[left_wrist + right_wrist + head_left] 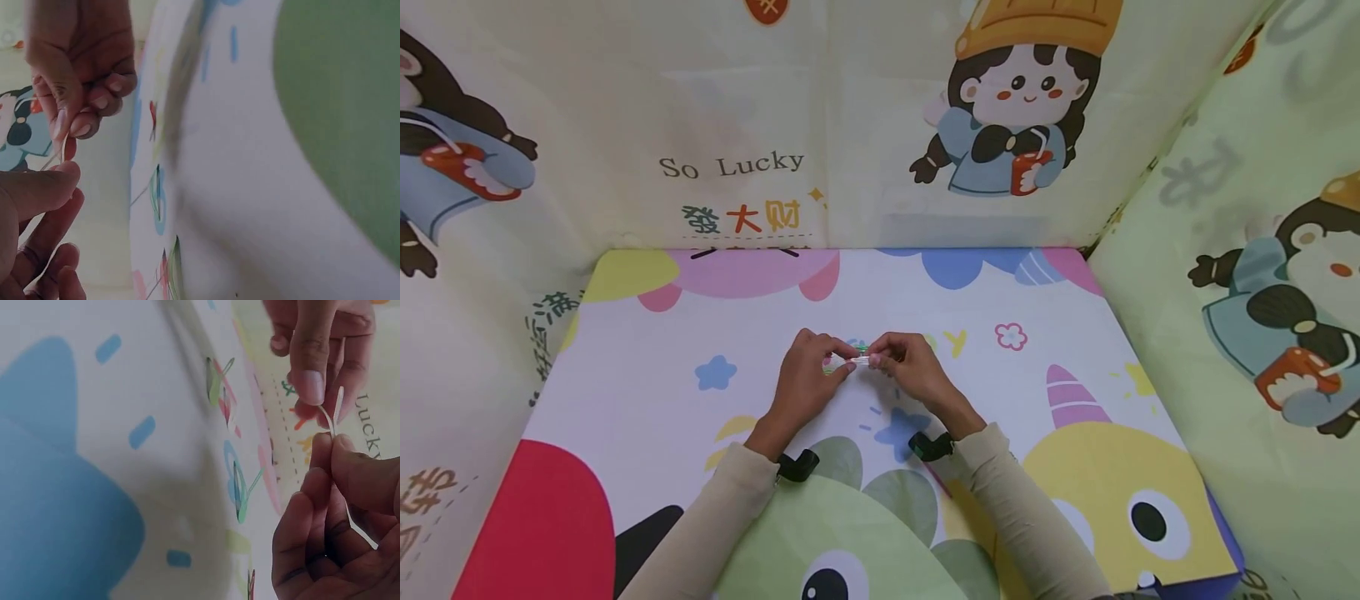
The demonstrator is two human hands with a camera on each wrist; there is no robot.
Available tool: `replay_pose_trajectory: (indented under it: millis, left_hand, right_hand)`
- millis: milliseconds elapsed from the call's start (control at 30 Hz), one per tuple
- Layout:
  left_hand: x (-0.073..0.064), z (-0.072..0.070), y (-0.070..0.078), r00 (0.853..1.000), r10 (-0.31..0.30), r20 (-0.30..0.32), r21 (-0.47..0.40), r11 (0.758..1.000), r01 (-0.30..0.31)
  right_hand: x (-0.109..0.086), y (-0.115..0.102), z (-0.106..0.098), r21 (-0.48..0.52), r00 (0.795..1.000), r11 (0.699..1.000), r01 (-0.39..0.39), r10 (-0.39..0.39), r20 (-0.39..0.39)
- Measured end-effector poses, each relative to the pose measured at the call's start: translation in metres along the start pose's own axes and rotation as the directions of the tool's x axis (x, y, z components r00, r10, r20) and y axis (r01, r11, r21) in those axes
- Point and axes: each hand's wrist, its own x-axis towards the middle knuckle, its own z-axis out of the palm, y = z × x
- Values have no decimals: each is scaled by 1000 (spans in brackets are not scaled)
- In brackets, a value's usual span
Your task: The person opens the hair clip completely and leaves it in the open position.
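Observation:
Over the table, both hands meet at a thin white snap hair clip (339, 407), its two arms spread apart in the right wrist view. My right hand (917, 371) pinches one end between thumb and forefinger. From the other side, the thumb and fingers of my left hand (805, 379) pinch one of the arms. Much of the clip is hidden by fingertips in the left wrist view. Below and behind the hands, several coloured hair clips lie on the table, among them a green one (242, 503) and a red one (152, 117).
The table (647, 400) has a printed cover with cartoon animals, stars and flowers. Printed cloth walls (865, 125) stand at the back and along both sides. A dark strap camera sits on each wrist, the right one (931, 447) close over the table.

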Motion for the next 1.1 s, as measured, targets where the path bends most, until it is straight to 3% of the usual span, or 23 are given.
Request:
replay_pose_trajectory:
  millis: [167, 300, 500, 700, 867, 1100]
  left_hand:
    - [0, 2, 1, 998, 63, -1, 126, 990, -62]
    - [1, 5, -1, 997, 78, 22, 192, 978, -81]
    - [4, 11, -6, 995, 86, 51, 253, 963, -97]
    - [9, 17, -10, 994, 66, 87, 306, 948, -90]
    - [11, 21, -11, 991, 54, 122, 349, 932, -93]
    - [11, 24, -9, 990, 58, 131, 369, 924, -102]
  right_hand:
    - [-1, 1, -1, -46, 1000, 999, -2, 3, 14]
    - [0, 4, 1, -178, 999, 984, 27, -31, -19]
    - [4, 6, 7, -367, 994, 927, 76, -100, -46]
    - [7, 7, 13, -512, 987, 852, 111, -155, -43]
    - [7, 6, 15, -578, 991, 811, 95, -134, -25]
    - [4, 7, 17, -625, 992, 776, 87, -125, -17]
